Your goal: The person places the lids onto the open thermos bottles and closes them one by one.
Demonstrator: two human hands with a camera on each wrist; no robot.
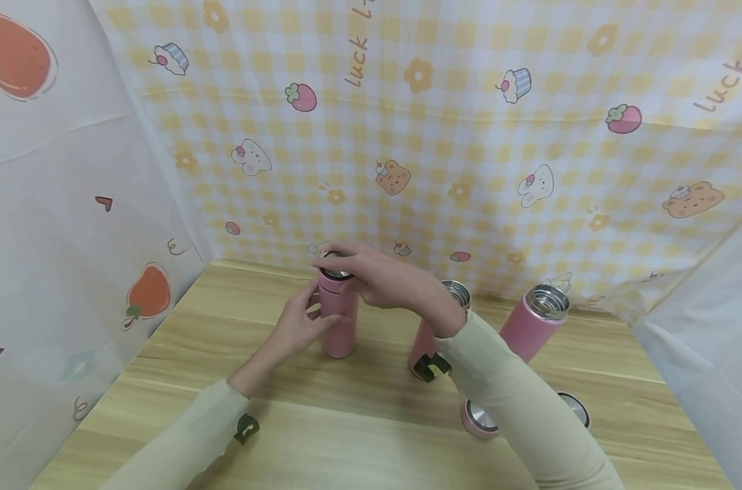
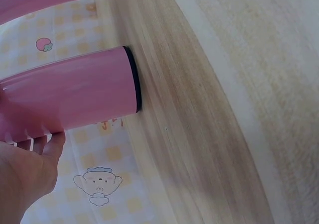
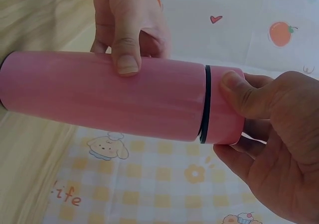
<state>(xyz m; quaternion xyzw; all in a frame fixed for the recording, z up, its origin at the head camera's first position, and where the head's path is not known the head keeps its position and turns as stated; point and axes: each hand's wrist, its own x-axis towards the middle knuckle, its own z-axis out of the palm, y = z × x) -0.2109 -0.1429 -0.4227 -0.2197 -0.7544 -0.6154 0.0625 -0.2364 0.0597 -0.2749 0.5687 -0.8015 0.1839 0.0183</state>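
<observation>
A checked cloth (image 1: 371,136) fills the top of the head view, behind a wooden table (image 1: 346,429) across the bottom. From the lower right, a pale sleeve (image 1: 517,395) crosses the table, partly blocking two lidless bottles: one (image 1: 424,340) right of centre, its top partly behind the right wrist, and another (image 1: 526,333) farther right. A pink bottle (image 1: 340,337) stands upright near the centre. The right hand (image 1: 389,275) grips its lid (image 3: 227,104) from above; the left hand (image 1: 300,323) holds its body from the left. Two loose lids, one (image 1: 481,420) and another (image 1: 575,409), lie at lower right, both partly hidden by the sleeve.
</observation>
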